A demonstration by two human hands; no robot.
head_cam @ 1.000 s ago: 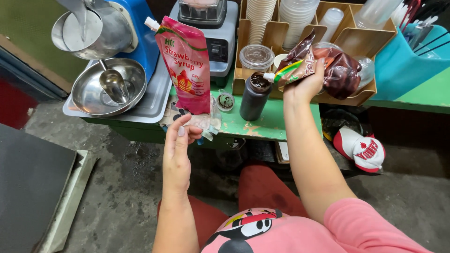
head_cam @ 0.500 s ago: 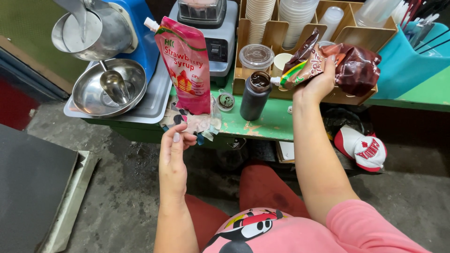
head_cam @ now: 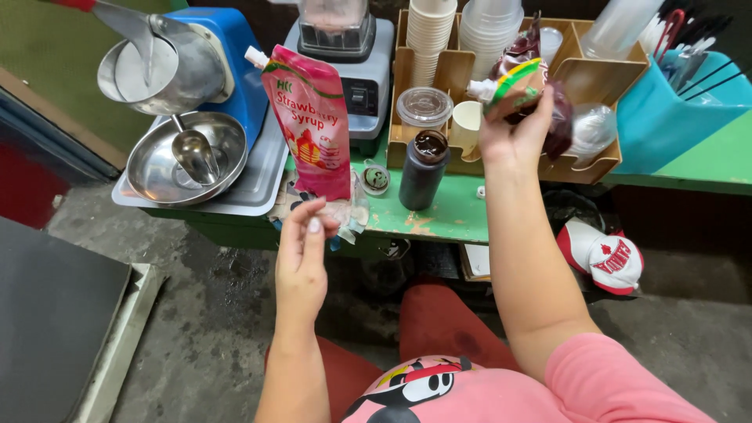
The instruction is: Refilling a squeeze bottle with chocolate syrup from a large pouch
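A green counter [head_cam: 446,215] with chipped paint at its front edge stands over a stained grey concrete floor [head_cam: 204,313]; a dark metal panel [head_cam: 55,313] lies at the far left. On the counter's left a metal tray [head_cam: 254,184] carries a steel bowl [head_cam: 184,160] under a blue ice shaver [head_cam: 211,55], with a blender base [head_cam: 352,66] behind. A pink syrup pouch [head_cam: 313,125] stands upright at the counter's front edge, a dark sauce bottle [head_cam: 423,168] beside it. Behind the bottle a brown cardboard organizer [head_cam: 583,90] holds stacked cups [head_cam: 427,31] and lids; a teal bin [head_cam: 674,117] sits to its right. The left hand [head_cam: 301,251] hovers just below the pink pouch, fingers loosely curled, gripping nothing. The right hand [head_cam: 517,129] grips a dark spouted pouch [head_cam: 521,86], raised in front of the organizer.
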